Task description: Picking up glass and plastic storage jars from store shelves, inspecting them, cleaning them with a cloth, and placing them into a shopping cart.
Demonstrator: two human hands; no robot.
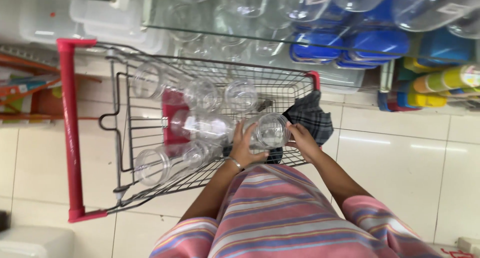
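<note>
A clear glass jar (270, 130) is held between both of my hands over the right part of a wire shopping cart (125, 133). My left hand (243, 147) grips its left side and wears a thin bracelet. My right hand (301, 139) cups its right side. Several other clear glass jars lie in the cart: one at the far left (146, 81), two in the middle (202, 94) (241, 95), one lying flat (202, 126) and one near the front (155, 164). A dark checked cloth (312, 119) hangs on the cart's right rim.
The cart has a red handle bar (70, 128) on the left. A glass shelf (280, 33) ahead carries clear jars and blue-lidded containers (350, 48). Yellow and green containers (440, 85) stand at right. White floor tiles (400, 168) lie around the cart.
</note>
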